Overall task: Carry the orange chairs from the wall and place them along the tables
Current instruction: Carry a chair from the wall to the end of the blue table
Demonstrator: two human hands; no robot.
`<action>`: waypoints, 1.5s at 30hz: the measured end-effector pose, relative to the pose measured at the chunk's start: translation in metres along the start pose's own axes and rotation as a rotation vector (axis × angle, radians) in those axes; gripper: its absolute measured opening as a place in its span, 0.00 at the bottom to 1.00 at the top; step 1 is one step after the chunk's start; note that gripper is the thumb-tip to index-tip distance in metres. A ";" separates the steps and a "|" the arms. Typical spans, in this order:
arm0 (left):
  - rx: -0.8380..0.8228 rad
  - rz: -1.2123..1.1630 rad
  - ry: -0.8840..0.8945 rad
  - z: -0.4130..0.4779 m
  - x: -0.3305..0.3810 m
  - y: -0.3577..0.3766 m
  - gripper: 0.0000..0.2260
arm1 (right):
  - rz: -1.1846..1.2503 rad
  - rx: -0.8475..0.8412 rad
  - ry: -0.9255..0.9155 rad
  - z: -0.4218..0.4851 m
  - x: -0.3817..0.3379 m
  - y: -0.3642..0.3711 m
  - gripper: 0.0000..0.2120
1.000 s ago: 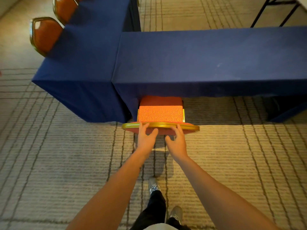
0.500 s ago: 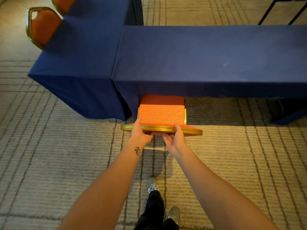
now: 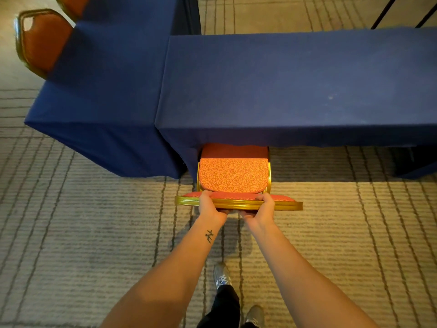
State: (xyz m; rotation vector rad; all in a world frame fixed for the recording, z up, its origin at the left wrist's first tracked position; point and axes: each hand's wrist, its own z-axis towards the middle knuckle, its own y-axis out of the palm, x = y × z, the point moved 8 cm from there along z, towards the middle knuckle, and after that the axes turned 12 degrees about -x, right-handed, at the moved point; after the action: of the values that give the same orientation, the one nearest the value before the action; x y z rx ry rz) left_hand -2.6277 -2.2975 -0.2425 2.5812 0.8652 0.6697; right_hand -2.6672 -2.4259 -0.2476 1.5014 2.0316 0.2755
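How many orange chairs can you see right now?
3. The held chair sits partly under the right table, left hand and right hand on its back. A second chair and a cropped third chair stand beside the left table. Others may be hidden.

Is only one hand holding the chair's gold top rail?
No, the left hand and right hand both grip the orange chair by its gold backrest frame.

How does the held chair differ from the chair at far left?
The held chair is gripped at its backrest rail by the left hand and right hand; the far-left chair is untouched. The held chair's seat sits partly under the long table; the far-left chair stands at the side table, only its backrest showing. Both have orange upholstery and gold frames.
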 end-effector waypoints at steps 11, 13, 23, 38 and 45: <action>-0.044 -0.021 0.021 0.044 0.040 0.062 0.13 | -0.090 0.014 -0.062 0.044 -0.048 0.054 0.08; -0.053 -0.008 0.024 0.054 0.047 0.075 0.10 | -0.093 0.006 -0.068 0.055 -0.058 0.067 0.09; -0.050 -0.042 0.041 0.111 0.086 0.150 0.06 | -0.150 0.034 -0.046 0.114 -0.113 0.126 0.07; -0.120 -0.062 0.123 0.165 0.123 0.201 0.19 | -0.077 0.032 -0.060 0.175 -0.146 0.174 0.14; -0.075 -0.065 0.078 0.164 0.123 0.204 0.20 | -0.111 -0.033 -0.058 0.174 -0.144 0.178 0.14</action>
State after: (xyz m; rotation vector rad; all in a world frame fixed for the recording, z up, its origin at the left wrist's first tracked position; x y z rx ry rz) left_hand -2.3581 -2.4013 -0.2477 2.4647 0.9257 0.7727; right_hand -2.3985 -2.5288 -0.2516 1.3553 2.0458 0.2174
